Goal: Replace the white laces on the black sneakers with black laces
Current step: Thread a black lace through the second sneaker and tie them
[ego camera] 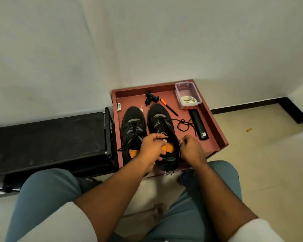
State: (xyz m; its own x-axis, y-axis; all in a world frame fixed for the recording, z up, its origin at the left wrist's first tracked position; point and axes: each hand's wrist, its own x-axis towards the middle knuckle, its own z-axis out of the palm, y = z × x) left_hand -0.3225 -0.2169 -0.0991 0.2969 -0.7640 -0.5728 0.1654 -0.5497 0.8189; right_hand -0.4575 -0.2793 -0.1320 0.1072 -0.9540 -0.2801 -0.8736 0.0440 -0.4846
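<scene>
both hands pinch black lace ends over right sneaker.

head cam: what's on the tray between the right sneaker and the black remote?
In the head view, between the right sneaker and the black remote lies a loose loop of black lace on the red tray.

Your left hand pinches a lace end over the right sneaker. Your right hand grips its collar edge. The black lace trails onto the tray.
</scene>
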